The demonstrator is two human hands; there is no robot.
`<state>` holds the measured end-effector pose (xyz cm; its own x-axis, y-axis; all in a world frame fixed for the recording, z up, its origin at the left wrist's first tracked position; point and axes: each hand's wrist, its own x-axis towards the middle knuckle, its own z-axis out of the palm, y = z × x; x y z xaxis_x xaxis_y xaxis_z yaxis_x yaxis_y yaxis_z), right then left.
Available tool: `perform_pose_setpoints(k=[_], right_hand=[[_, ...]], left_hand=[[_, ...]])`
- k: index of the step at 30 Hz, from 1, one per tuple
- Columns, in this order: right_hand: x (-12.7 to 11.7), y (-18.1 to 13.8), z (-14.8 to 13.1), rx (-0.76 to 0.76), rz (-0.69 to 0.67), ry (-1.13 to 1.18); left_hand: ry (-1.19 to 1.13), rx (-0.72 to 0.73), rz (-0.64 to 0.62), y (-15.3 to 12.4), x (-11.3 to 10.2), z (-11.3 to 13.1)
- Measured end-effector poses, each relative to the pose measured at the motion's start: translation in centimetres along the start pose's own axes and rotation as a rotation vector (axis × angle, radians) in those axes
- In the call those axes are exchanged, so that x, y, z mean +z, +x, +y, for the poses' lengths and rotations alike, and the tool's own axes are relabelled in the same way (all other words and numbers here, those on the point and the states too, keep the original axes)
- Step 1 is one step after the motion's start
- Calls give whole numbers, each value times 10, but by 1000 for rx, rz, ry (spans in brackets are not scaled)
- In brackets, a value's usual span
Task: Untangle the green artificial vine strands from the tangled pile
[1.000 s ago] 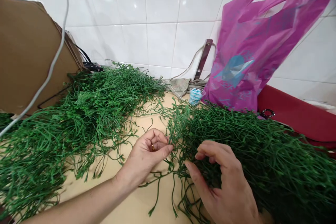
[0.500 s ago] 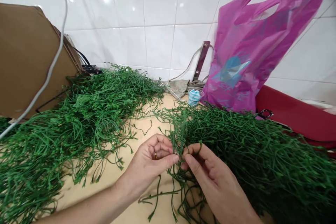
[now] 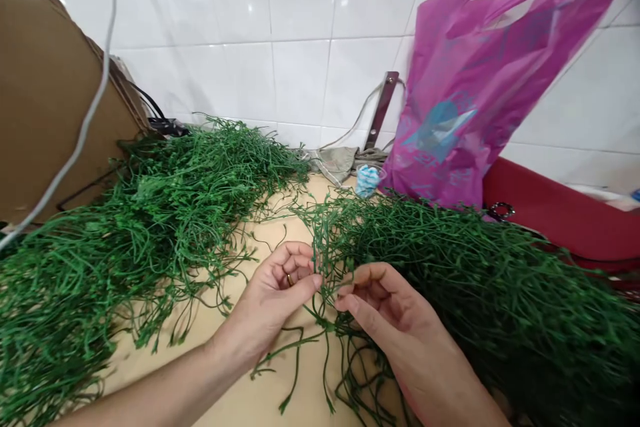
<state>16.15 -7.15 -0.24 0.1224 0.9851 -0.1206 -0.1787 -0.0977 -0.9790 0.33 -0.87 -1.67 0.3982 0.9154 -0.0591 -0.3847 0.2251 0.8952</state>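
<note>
As your left hand (image 3: 270, 300) pinches a strand of artificial green foliage (image 3: 316, 267) between thumb and curled fingers, your right hand (image 3: 395, 320) sits just beside it, its fingers narrowly parted among the stems; whether they grip, you cannot tell. The strand rises from the heap (image 3: 500, 300) on your right, above a cream cloth (image 3: 265, 220). A second heap (image 3: 150, 213) lies to your left; a magenta plastic bag (image 3: 460, 87) stands behind.
</note>
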Motion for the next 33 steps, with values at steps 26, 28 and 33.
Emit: perform_pose_setpoints(k=[26,28,33], right_hand=[[3,-3,-6,-93,-136,-98],[3,-2,-3,-130,-164,-135],[3,-1,5,-225,-161,-229]], left_hand=[[-131,-126,-37,-2,6,7],[-152,-128,3,-2,7,7],[-170,-100,61,-1,12,6]])
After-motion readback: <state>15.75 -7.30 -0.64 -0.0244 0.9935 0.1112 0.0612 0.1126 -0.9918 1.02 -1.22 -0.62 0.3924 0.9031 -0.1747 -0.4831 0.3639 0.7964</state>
